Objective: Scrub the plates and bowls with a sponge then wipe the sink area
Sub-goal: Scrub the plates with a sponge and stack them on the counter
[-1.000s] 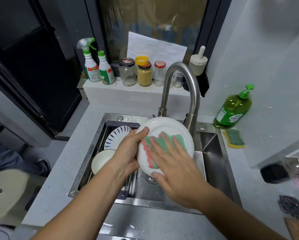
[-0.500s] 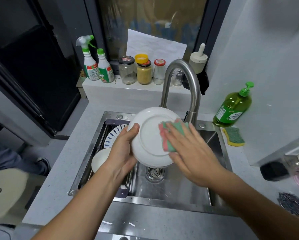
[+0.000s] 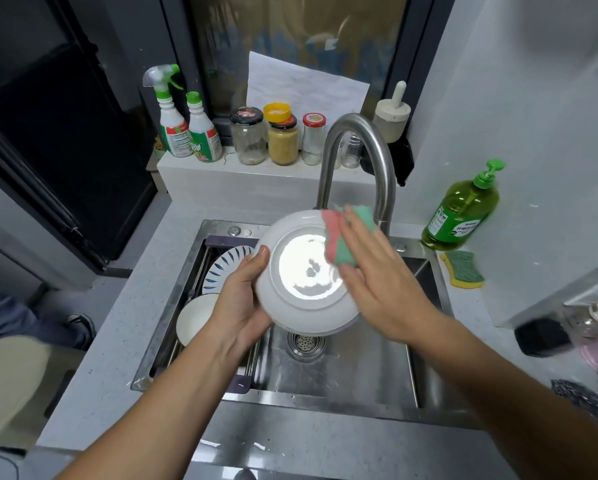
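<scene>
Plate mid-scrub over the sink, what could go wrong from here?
1. The left hand grips the round white plate by one edge only; the right hand pushing the pink-and-green sponge could lever it loose into the steel sink.
2. The sponge is close to the curved steel faucet; an upward stroke may knock the plate rim against it.

Your left hand [image 3: 242,299] grips the white plate [image 3: 304,271] over the sink [image 3: 342,375] while your right hand [image 3: 380,282] presses the sponge [image 3: 339,237] flat against its upper edge.
</scene>
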